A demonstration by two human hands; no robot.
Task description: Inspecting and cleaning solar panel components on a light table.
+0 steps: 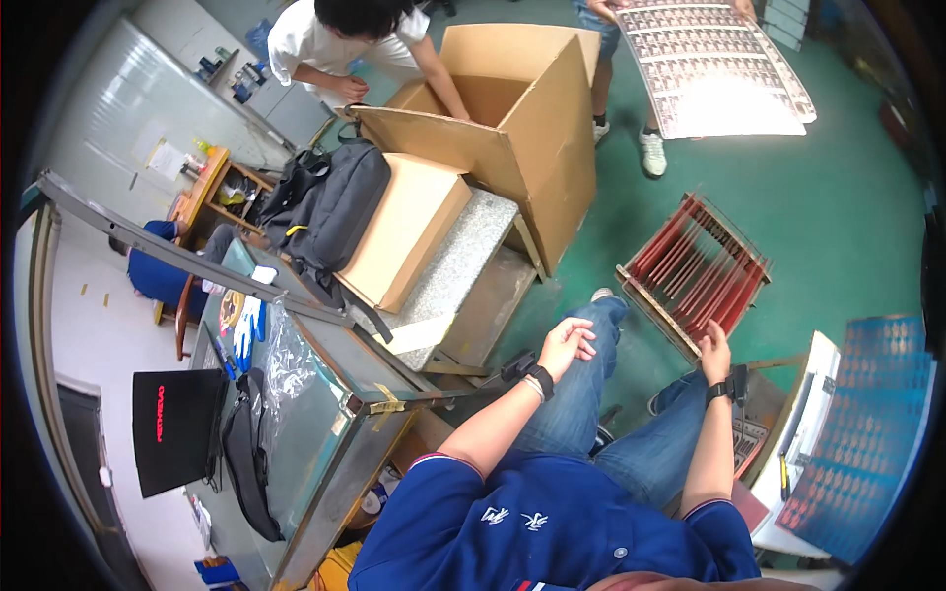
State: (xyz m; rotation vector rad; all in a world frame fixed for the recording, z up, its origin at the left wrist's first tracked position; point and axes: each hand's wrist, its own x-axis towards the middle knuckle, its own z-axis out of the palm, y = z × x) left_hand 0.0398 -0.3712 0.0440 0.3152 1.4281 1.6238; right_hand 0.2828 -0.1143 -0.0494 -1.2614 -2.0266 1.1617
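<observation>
Over my left knee hangs my left hand [569, 347], its fingers loosely bent and apart, with nothing visible in them. My right hand [714, 355] is raised near my right knee, fingers slightly curled and spread, and it too appears to hold nothing. Both wrists carry dark bands. Nearest to my right hand, on the floor just beyond it, stands a wooden-edged rack [658, 313] with rows of red rods or slats. A blue sheet with a repeated printed pattern [867, 433] leans at my right side, next to a pale curved panel [810, 399].
Ahead, a person in white [296, 49] reaches into a large cardboard box [547, 118]. Another person holds printed sheets [690, 49]. A black backpack [340, 202] and flat carton [419, 222] lie on a speckled table [463, 251]. At left are a glass-topped table [310, 483], gloves [248, 330] and a dark panel [177, 428].
</observation>
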